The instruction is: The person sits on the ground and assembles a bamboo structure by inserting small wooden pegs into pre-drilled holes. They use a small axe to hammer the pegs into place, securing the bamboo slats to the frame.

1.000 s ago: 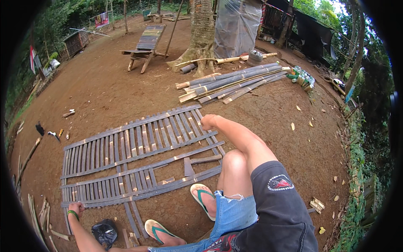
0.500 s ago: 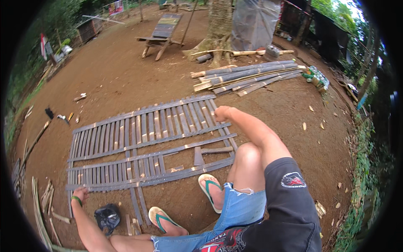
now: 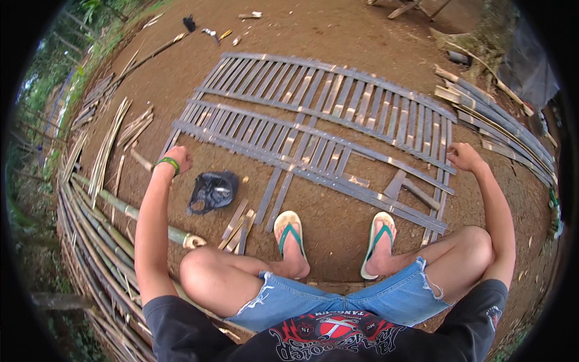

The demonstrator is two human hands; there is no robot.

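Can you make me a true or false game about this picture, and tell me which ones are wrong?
1. The black bag is on the ground. True.
2. The right hand is holding the hatchet. False: the hatchet lies by the slats of the frame, and no hand is holding it.
3. There is a green band on the left wrist. True.
4. The sandals have red straps. False: the straps are green.
5. The left hand is nearer to the bag than the right hand is. True.
6. The bag is between the two sandals. False: it is to the left of both.
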